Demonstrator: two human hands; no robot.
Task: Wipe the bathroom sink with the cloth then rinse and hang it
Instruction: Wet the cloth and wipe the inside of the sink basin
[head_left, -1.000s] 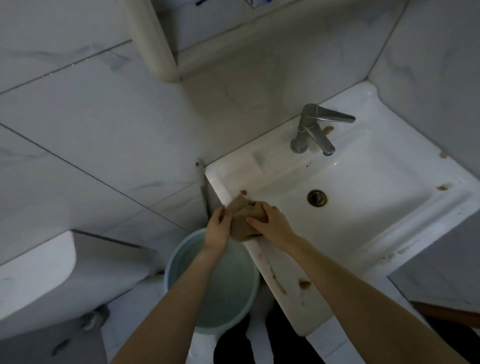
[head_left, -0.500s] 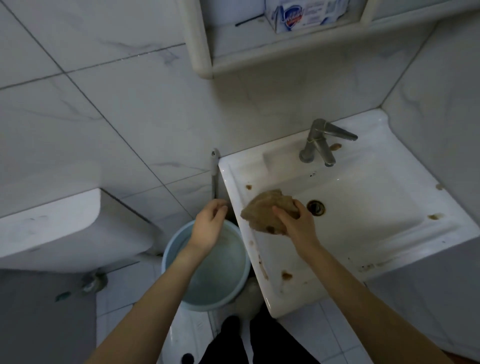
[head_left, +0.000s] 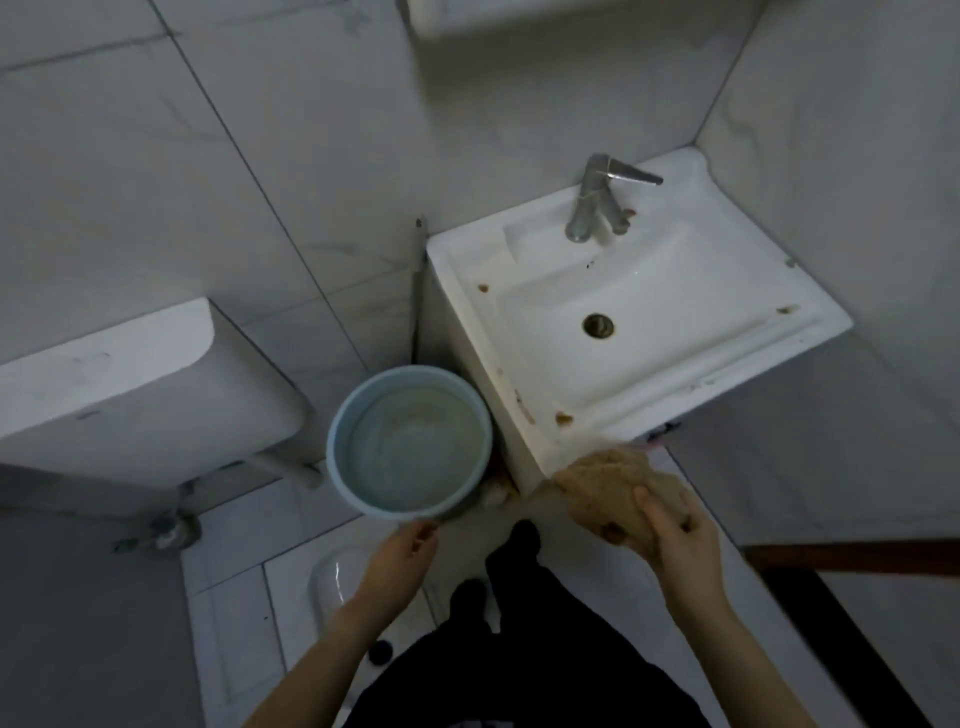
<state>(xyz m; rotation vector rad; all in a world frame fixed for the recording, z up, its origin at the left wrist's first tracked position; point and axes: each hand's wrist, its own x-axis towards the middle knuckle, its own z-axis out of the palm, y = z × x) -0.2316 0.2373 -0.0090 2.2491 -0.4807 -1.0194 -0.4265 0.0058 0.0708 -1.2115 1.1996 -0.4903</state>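
Walls (head_left: 156, 182): pale tiles.
Sink (head_left: 467, 301): white, brown spots (tap (head_left: 597, 202) behind).
Bucket (head_left: 332, 447): holds water, beside sink.
Right hand (head_left: 680, 545): grips brown cloth (head_left: 608, 488).
Left hand (head_left: 400, 561): loose, empty.

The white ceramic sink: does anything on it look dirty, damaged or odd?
Yes. Brown stains mark the rim of the white ceramic sink: near its front left corner, along the left edge, on the right rim and beside the silver metal tap.

Blue bucket (head_left: 333, 441) holding water, on white tiled floor (head_left: 234, 613). White cistern (head_left: 130, 384) just left of it. Thin pipe (head_left: 417, 291) against grey-veined wall (head_left: 311, 130).
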